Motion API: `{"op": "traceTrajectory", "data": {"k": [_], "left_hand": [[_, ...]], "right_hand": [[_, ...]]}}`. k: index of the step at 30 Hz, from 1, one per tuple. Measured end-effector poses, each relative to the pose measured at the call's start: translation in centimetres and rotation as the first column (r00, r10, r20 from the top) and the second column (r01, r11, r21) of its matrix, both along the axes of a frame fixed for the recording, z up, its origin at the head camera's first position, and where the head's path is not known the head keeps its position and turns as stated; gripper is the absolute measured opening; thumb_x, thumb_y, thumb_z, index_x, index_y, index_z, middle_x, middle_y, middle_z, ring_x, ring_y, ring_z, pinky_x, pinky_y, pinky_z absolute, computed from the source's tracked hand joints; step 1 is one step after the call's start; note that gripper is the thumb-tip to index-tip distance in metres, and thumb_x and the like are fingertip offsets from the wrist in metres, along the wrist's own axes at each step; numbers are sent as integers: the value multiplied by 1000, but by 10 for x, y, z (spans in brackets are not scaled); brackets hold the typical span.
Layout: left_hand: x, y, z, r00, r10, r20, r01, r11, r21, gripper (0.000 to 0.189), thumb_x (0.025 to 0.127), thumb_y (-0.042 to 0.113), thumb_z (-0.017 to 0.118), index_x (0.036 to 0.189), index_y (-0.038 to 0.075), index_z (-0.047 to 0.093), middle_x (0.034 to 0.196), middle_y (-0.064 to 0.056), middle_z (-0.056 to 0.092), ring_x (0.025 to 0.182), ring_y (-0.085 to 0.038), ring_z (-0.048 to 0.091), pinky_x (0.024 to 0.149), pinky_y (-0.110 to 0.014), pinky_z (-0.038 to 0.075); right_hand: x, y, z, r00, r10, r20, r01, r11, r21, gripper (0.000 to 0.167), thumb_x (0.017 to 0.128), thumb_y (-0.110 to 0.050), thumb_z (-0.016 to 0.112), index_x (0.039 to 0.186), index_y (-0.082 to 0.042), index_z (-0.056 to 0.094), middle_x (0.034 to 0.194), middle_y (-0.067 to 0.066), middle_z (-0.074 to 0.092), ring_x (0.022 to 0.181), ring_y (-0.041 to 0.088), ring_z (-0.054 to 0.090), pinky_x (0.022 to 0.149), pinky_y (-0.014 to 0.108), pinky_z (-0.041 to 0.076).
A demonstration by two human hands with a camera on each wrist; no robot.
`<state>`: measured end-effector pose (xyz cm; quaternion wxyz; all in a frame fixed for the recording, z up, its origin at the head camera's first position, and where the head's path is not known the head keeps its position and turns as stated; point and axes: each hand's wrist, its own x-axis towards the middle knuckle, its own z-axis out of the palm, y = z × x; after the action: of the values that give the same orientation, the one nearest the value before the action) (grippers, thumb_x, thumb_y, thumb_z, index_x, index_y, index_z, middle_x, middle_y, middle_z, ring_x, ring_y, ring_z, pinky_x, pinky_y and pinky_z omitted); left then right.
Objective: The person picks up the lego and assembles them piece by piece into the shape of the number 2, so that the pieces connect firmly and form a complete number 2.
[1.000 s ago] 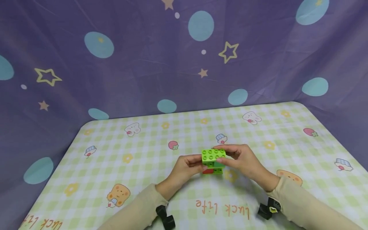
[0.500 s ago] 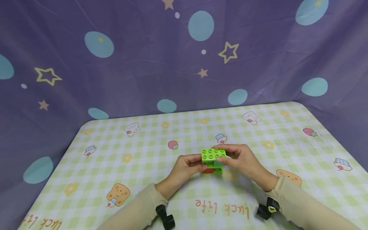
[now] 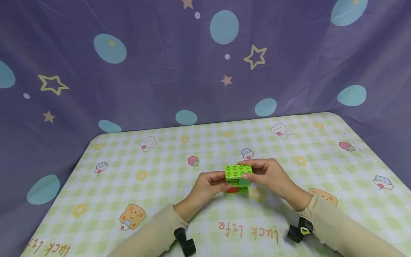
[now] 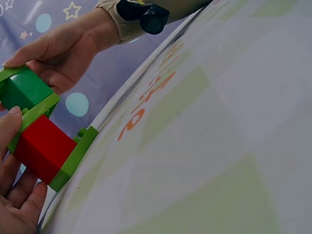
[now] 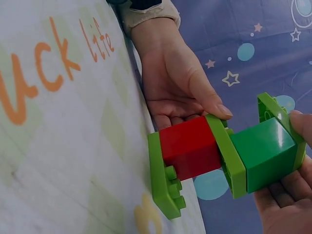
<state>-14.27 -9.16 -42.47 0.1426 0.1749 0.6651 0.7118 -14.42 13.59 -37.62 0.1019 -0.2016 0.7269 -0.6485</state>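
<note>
A stack of toy building bricks stands upright on the table. From bottom to top it has a light green plate, a red brick, a second light green plate, a dark green brick and a studded light green plate. The red brick sits on the left half, the dark green one on the right. My left hand grips the stack's left side, its thumb at the middle plate. With thumb in front and fingers behind, my right hand holds the upper right part, thumb on the top plate's edge.
A checked cloth with printed cartoons and lettering covers the table. Behind the far edge hangs a purple curtain with stars and blue ovals. Each wrist wears a black camera mount, such as the left one.
</note>
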Motion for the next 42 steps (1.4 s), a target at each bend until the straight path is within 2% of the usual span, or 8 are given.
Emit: {"op": "traceTrajectory", "data": {"k": [9, 19, 28, 35, 38, 42], "left_hand": [[0, 0, 1, 1000, 6, 14, -6, 1000, -8, 39, 83, -1, 69, 120, -8, 60, 116, -20, 63, 100, -19, 66, 84, -27, 53], [-1, 0, 2, 999, 15, 48, -12, 999, -50, 40, 83, -2, 68, 121, -6, 59, 119, -20, 62, 102, -22, 65, 86, -28, 52], [-1, 1, 1, 999, 10, 52, -8, 999, -41, 40, 83, -1, 68, 122, -6, 59, 119, -20, 62, 102, -20, 65, 86, -27, 52], [0, 1, 0, 999, 13, 35, -12, 1000, -15, 40, 81, -2, 69, 119, -9, 59, 115, -24, 63, 97, -17, 66, 82, -25, 53], [0, 0, -2, 999, 20, 24, -20, 1000, -4, 39, 81, -3, 69, 117, -11, 60, 113, -26, 63, 95, -13, 67, 79, -24, 54], [-1, -1, -2, 1000, 14, 28, -14, 1000, 2, 39, 81, -1, 70, 118, -9, 60, 115, -23, 63, 98, -16, 66, 82, -26, 53]], "right_hand": [[-1, 1, 9, 999, 25, 41, -26, 999, 39, 36, 85, -13, 71, 117, 2, 64, 105, 16, 69, 88, 18, 68, 73, 28, 56], [1, -1, 7, 997, 8, -73, -4, 999, 54, 32, 85, -9, 70, 114, 4, 65, 110, 18, 67, 95, 12, 66, 75, 24, 54], [3, 1, 4, 999, 1, -48, 1, 999, 50, 36, 86, -11, 69, 119, 3, 63, 117, 20, 63, 97, 11, 65, 74, 25, 55], [5, 2, -1, 994, -23, -105, 30, 998, 59, 39, 86, -11, 69, 123, -3, 61, 126, 18, 59, 103, 10, 62, 85, 25, 51], [6, 2, -7, 989, -21, -149, 25, 999, 26, 47, 84, -6, 70, 128, 2, 56, 126, 23, 57, 102, 11, 62, 88, 23, 49], [8, 7, -12, 983, -41, -177, 46, 999, 20, 54, 83, -4, 71, 132, 2, 51, 124, 21, 58, 103, 11, 62, 91, 25, 49]]}}
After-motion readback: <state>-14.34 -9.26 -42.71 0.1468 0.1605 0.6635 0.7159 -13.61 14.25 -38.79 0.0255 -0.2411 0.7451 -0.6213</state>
